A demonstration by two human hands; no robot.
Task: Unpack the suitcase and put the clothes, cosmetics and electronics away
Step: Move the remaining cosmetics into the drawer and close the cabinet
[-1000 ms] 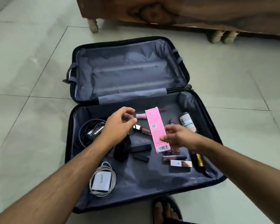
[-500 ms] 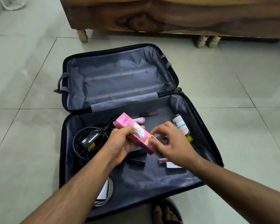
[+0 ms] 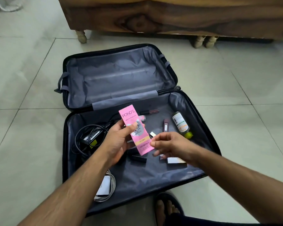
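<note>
Your left hand (image 3: 119, 141) grips the pink box (image 3: 136, 129), thumb across its printed front and fingers curled behind, so the box stands tilted above the near half of the suitcase (image 3: 207, 128). The lettering on the box faces you. Your right hand (image 3: 170, 144) is loosely curled, with a fingertip touching the lower right corner of the box and nothing closed inside the palm.

Take the pink box as the landmark. Just behind its top end, two slim lip tubes (image 3: 149, 111) lie on the grey lining near the hinge. To its right a dark red lip tube (image 3: 165, 125) lies lengthwise, and farther right a green bottle (image 3: 180, 123) with a yellow-green cap rests against the suitcase wall. Below the box, partly under your hands, sit a black lipstick case (image 3: 138, 158) and a small white and gold carton (image 3: 176, 160). To the left of the box a black power adapter (image 3: 91, 136) sits in its looped cable. Nearer to you than the box, half hidden by your left forearm, a white charger (image 3: 104, 186) lies with its pale cable coiled around it.

Beyond the box the far half of the suitcase lies open on the tiled floor (image 3: 23, 128), before a wooden cabinet (image 3: 178, 15) on turned feet.
</note>
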